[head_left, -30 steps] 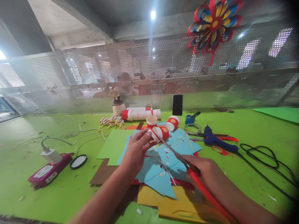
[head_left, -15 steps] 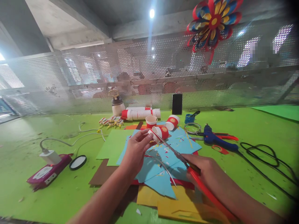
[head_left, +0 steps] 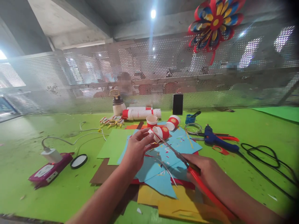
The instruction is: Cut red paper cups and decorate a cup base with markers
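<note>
Pinched in the fingers of my left hand (head_left: 136,149) is a small white and red piece of paper (head_left: 151,132). My right hand (head_left: 204,168) is closed round the red handle of a pair of scissors (head_left: 178,155). Their blades point up and left, with the tips at the paper piece; whether they are cutting it I cannot tell. A thin white strip (head_left: 167,169) curls below my left hand. Just behind the fingers, a red and white paper cup (head_left: 163,132) lies on its side.
Scraps litter blue paper (head_left: 161,186) in the middle. Behind are an upright cup (head_left: 151,120), another tipped cup (head_left: 173,122) and stacked cups (head_left: 142,114). A glue gun (head_left: 212,138) with a black cord lies right; a purple power strip (head_left: 52,168) is left. A perforated screen (head_left: 93,87) stands behind.
The view has shifted very slightly. Both hands, the paper piece and the scissors keep nearly the same position.
</note>
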Demonstrator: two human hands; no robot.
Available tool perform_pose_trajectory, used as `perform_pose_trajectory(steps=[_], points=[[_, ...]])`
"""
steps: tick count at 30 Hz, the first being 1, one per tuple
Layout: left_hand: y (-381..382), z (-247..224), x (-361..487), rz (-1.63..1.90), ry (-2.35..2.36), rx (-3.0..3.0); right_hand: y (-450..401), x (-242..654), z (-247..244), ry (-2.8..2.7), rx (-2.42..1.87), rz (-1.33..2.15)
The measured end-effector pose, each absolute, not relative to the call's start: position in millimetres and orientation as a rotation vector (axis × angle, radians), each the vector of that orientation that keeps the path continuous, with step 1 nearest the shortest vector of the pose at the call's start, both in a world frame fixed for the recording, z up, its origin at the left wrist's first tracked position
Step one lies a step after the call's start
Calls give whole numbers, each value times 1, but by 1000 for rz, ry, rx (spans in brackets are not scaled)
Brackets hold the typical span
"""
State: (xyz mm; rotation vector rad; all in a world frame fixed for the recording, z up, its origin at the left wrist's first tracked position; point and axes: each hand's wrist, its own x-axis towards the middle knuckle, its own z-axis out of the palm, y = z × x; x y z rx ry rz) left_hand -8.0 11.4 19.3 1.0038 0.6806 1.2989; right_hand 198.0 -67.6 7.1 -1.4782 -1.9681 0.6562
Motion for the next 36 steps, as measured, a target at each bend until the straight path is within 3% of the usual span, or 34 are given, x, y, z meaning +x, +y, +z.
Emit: perform_pose_trajectory(steps=[36], points=[[8,20,-8,1332,643,1010,-72,198,6,-1959,-1419,472]])
